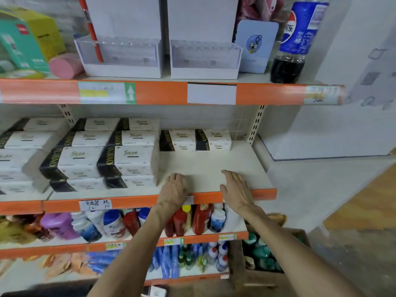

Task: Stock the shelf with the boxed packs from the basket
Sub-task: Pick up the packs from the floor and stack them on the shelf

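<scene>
Left hand (174,190) and right hand (236,189) both empty, fingers spread flat over the bare front of the middle shelf (214,168). Stacked tissue packs (128,161), white with black bands, stand just left; a careless placement may topple them. Basket not visible.

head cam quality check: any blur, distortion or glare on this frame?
Head view: soft overall, with motion smear worst at the left on the tissue packs and the green box; wide-angle bending curves the orange shelf edge and the right-hand wall; lighting flat and even, no hard shadows or glare; both the left hand and right hand are slightly blurred.
</scene>
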